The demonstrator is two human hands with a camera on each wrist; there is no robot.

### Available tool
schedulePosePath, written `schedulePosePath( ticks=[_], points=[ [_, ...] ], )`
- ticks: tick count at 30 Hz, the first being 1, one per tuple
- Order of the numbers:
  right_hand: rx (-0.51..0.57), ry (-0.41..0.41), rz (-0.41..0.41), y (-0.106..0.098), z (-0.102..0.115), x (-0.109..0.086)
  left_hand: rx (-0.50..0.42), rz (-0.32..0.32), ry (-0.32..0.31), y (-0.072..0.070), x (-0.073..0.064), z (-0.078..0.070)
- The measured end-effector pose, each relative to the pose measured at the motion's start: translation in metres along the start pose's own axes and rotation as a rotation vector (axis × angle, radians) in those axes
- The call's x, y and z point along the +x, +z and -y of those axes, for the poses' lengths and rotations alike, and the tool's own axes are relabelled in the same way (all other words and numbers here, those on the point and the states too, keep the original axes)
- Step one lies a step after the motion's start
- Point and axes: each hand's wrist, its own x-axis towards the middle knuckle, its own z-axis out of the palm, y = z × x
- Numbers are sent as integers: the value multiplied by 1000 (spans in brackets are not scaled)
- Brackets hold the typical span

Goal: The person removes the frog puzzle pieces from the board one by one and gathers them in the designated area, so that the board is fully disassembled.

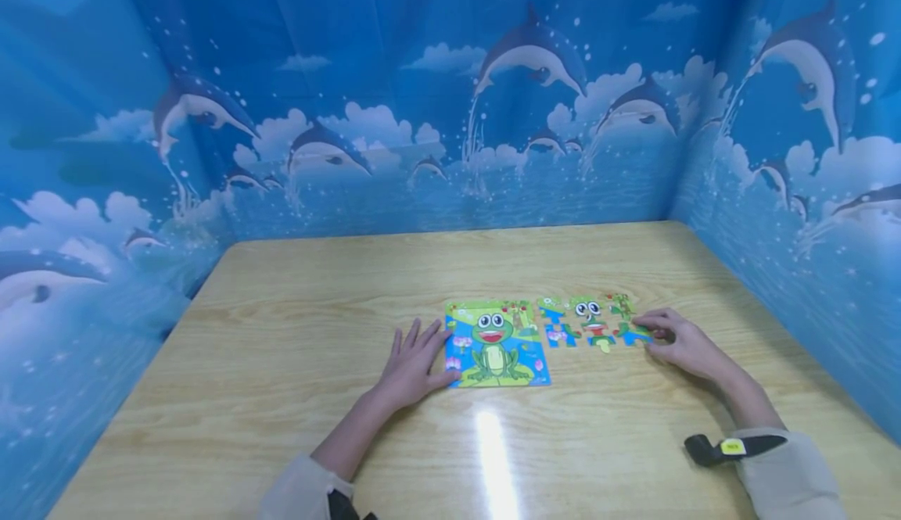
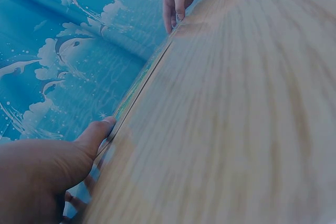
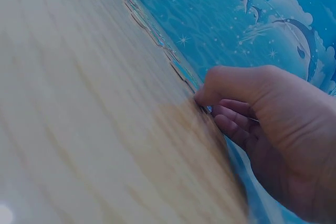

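Observation:
A square frog picture board (image 1: 497, 344) lies flat on the table, its frog whole and smiling. My left hand (image 1: 415, 367) rests at the board's left side, fingers spread, with the thumb at the lower left corner. In the left wrist view the left thumb (image 2: 97, 132) lies along the board's edge. To the right of the board, several frog jigsaw pieces (image 1: 594, 324) lie in a loosely spaced group. At that group's right end my right hand (image 1: 679, 340) pinches a blue-and-green jigsaw piece (image 1: 637, 335) between thumb and fingers, low against the table.
The wood-grain table (image 1: 317, 293) runs back to a blue dolphin-print curtain (image 1: 422, 74), which also hangs at both sides. A bright light reflection (image 1: 496, 457) shows on the tabletop near the front.

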Motion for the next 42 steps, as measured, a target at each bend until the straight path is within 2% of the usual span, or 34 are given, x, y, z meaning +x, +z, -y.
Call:
schedulePosePath(
  ticks=[12,25,32,37,42],
  points=[
    [40,-60,-23,1,-4,-2,-2,-6,10,-1,-1,-1],
    [76,-47,-26,1,-4,-2,7,-5,9,1,0,1],
    [77,-57,-92,0,-3,0,5,-8,9,0,0,1],
    [124,-111,-165,0,12,3,13,-6,19,0,-1,2],
    [144,-160,-161,7,42,11,14,0,24,-1,-2,1]
  ],
)
